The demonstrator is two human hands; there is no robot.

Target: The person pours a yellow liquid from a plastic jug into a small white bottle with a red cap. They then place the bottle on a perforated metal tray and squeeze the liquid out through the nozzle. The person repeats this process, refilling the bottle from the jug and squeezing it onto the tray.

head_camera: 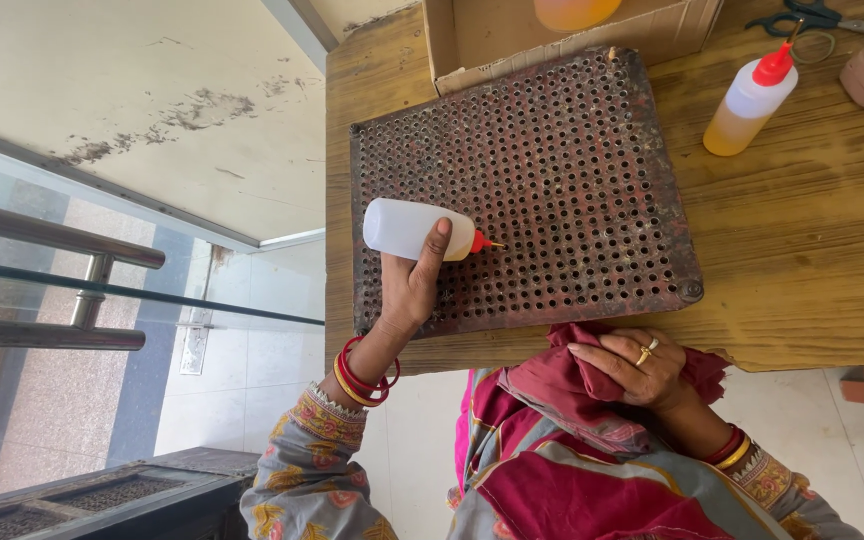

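Left hand (407, 290) is clamped round the white squeeze bottle (414, 229), which lies sideways over the left part of the perforated metal plate (572, 190), red nozzle (483, 242) aimed at the holes toward its middle. Best to tilt the tip down close to one hole and press gently, so nothing runs across the plate. Right hand (632, 365) is closed on a bunched maroon cloth (577, 385) just off the plate's near edge, handy for wiping. A second bottle, yellow-filled (749, 105), stands beyond the plate's far right corner.
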